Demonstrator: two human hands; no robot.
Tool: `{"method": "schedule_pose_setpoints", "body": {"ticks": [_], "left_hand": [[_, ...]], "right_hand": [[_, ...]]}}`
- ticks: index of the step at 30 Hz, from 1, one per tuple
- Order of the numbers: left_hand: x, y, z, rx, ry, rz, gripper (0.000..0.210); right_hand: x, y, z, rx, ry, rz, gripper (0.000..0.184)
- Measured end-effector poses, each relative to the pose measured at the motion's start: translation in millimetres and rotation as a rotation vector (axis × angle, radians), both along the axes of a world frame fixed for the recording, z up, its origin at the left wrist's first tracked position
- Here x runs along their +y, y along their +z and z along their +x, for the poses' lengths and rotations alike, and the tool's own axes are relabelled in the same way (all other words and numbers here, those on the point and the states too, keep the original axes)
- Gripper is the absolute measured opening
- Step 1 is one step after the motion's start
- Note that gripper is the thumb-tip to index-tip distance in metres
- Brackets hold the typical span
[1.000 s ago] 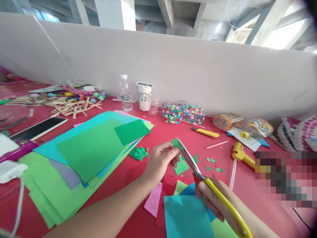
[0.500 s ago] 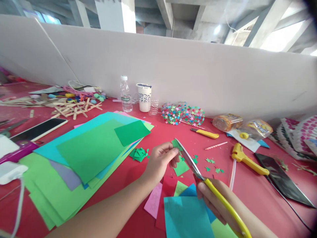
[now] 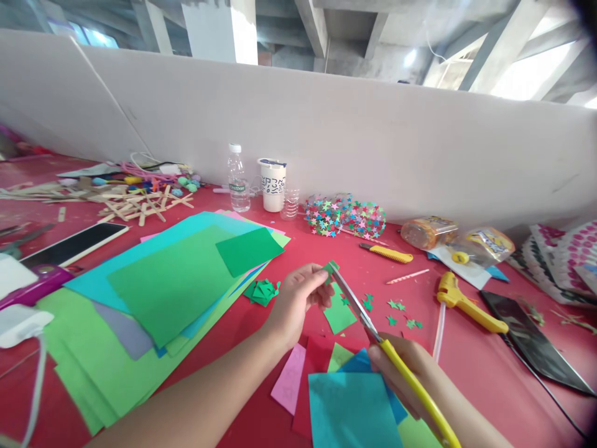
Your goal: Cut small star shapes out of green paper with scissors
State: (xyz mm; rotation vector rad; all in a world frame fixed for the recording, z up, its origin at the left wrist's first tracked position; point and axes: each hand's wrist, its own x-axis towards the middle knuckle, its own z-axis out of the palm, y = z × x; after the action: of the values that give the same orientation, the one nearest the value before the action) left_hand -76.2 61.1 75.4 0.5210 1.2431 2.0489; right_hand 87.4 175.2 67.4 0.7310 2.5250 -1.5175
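My left hand (image 3: 303,292) pinches a small piece of green paper (image 3: 331,269) between thumb and fingers. In my right hand (image 3: 401,367) is a pair of scissors (image 3: 410,389) with yellow handles; its blades lie at the edge of that piece. Below the blades a green square (image 3: 340,314) rests on the table, with small green stars (image 3: 396,305) scattered to its right. A heap of green scraps (image 3: 262,292) sits left of my left hand. Under my wrists lie a teal sheet (image 3: 352,407) and a pink piece (image 3: 289,379).
Large coloured sheets (image 3: 172,280) are stacked at left, beside a phone (image 3: 74,242) and craft sticks (image 3: 135,202). A bottle (image 3: 239,180) and a white cup (image 3: 273,186) stand at the back. At right lie a yellow cutter (image 3: 387,252), a glue gun (image 3: 471,305) and a dark tablet-like slab (image 3: 532,336).
The small green piece has been turned a little in my left fingers, and the scissors' blades have shifted slightly down and left. Everything on the table stays where it was.
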Motion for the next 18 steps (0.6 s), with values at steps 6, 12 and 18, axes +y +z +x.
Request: {"method": "schedule_pose_setpoints", "body": {"ticks": [6, 12, 18], "left_hand": [[1, -0.5, 2, 0.019, 0.006, -0.012, 0.015], [-1, 1.8, -1, 0.155, 0.067, -0.047, 0.015], [-4, 5.0, -3, 0.263, 0.044, -0.057, 0.018]], "right_hand": [[1, -5.8, -1, 0.069, -0.028, 0.154, 0.055], [1, 2.6, 0, -0.004, 0.016, 0.052, 0.052], [3, 10.5, 7, 0.051, 0.154, -0.016, 0.053]]}}
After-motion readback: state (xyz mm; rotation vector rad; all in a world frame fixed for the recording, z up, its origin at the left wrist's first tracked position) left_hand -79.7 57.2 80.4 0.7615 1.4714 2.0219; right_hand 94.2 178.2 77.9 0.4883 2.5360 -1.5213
